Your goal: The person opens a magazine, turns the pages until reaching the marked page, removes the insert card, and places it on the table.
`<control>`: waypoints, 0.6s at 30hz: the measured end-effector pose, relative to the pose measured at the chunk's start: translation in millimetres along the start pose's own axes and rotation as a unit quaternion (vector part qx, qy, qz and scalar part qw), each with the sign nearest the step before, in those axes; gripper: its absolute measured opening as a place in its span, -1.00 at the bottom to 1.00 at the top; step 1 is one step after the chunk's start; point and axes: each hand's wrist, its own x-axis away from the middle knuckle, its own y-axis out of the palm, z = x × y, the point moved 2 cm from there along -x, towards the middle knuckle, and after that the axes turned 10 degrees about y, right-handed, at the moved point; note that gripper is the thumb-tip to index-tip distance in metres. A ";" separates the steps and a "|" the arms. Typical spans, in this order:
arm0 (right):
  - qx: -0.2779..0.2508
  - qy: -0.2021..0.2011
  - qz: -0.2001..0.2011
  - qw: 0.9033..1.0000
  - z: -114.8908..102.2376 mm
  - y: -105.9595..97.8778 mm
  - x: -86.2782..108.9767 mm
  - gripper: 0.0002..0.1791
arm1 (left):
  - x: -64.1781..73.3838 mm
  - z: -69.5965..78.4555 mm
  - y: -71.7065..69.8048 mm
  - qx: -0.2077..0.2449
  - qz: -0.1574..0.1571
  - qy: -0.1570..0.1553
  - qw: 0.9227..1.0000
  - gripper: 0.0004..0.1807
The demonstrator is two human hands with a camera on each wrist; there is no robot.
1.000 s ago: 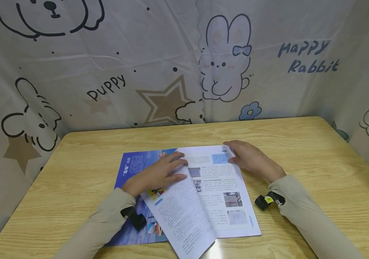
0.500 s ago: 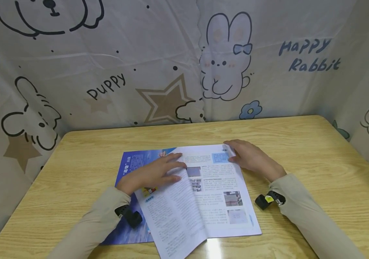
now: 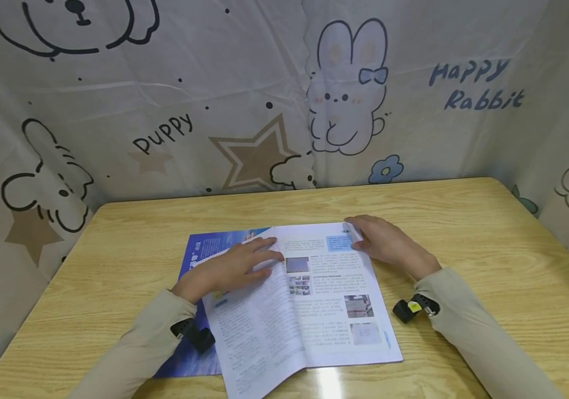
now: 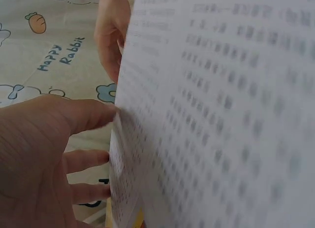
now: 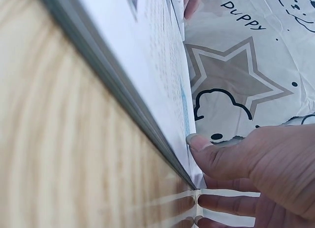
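Observation:
An open magazine (image 3: 336, 288) lies on the table, its right page showing printed text and small photos. One white page (image 3: 256, 332) is lifted and leans left over a blue picture page (image 3: 189, 349). My left hand (image 3: 229, 266) lies over the upper part of the lifted page, fingers loosely extended; in the left wrist view the fingertips of the left hand (image 4: 44, 154) touch the page's edge. At the top right corner, my right hand (image 3: 389, 244) holds the magazine. The thumb of the right hand (image 5: 275, 174) presses on the page there, with the other fingers at the corner.
The wooden table (image 3: 464, 233) extends around the magazine. Behind it hangs a pale cloth (image 3: 244, 66) printed with cartoon animals and stars. A black wrist device (image 3: 416, 307) sits on the right sleeve, and another dark device (image 3: 194, 335) on the left.
My left hand has moved a little left, and the lifted page has swung left with it, covering more of the blue page. My right hand has stayed at the corner.

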 end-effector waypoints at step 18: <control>-0.001 0.012 -0.005 1.000 -2.6 -0.1 -0.1 -0.34 | 10.8 -8.1 11.2 0.026 -0.002 -0.072 0.997 -0.45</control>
